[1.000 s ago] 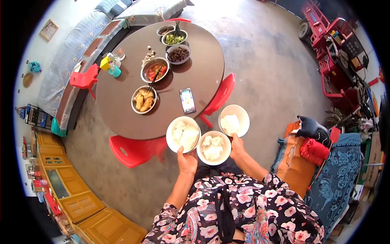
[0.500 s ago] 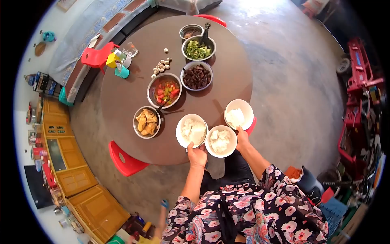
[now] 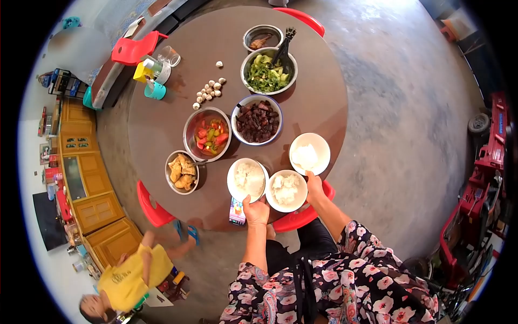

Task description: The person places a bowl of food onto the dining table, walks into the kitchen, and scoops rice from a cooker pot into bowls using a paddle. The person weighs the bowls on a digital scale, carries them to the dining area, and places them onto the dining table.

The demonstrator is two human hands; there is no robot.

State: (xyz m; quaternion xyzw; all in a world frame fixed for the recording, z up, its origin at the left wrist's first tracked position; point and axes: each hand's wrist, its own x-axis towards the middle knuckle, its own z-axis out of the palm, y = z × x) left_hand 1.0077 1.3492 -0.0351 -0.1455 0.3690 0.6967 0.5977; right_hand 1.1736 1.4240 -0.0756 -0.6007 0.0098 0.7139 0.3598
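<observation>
My left hand [image 3: 256, 212] is closed on a white rice bowl [image 3: 247, 179], thumb over its near rim. My right hand [image 3: 315, 190] grips another rice bowl [image 3: 309, 154] at its near edge, thumb on the rim. Between them a third rice bowl [image 3: 286, 190] touches or nearly touches both; what supports it is hidden. All three are near the front of the round brown table [image 3: 178, 124]. Beside my left hand is a phone [image 3: 237, 211] with a lit screen, partly covered by the bowl; I cannot tell whether my fingers touch it.
On the table are bowls of dark meat [image 3: 259, 120], greens [image 3: 268, 73], tomato and peppers [image 3: 211, 135] and yellow-brown pieces [image 3: 182, 171], plus garlic bulbs [image 3: 208, 93] and a glass [image 3: 169, 56]. Red chairs [image 3: 152, 204] surround it. A person in yellow [image 3: 135, 275] is at lower left.
My view has moved closer over the table. The hands and rice bowls sit slightly further left in view. The phone has come into sight, and the person in yellow shows much more fully.
</observation>
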